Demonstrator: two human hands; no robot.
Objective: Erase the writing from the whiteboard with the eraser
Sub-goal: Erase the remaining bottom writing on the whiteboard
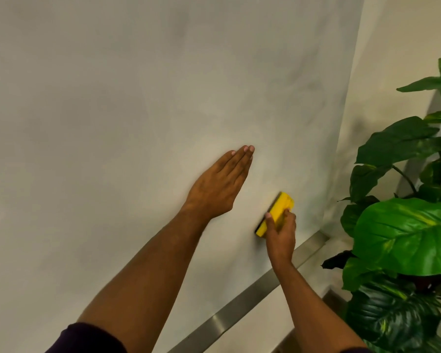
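Note:
The whiteboard fills most of the view, with only faint grey smears and no legible writing. My right hand grips a yellow eraser with a dark felt edge and presses it against the board near its lower right corner. My left hand lies flat on the board just left of the eraser and a little above it, fingers straight and together, holding nothing.
A metal ledge runs along the board's bottom edge. A large leafy green plant stands close at the right, next to my right arm. A pale wall lies beyond the board's right edge.

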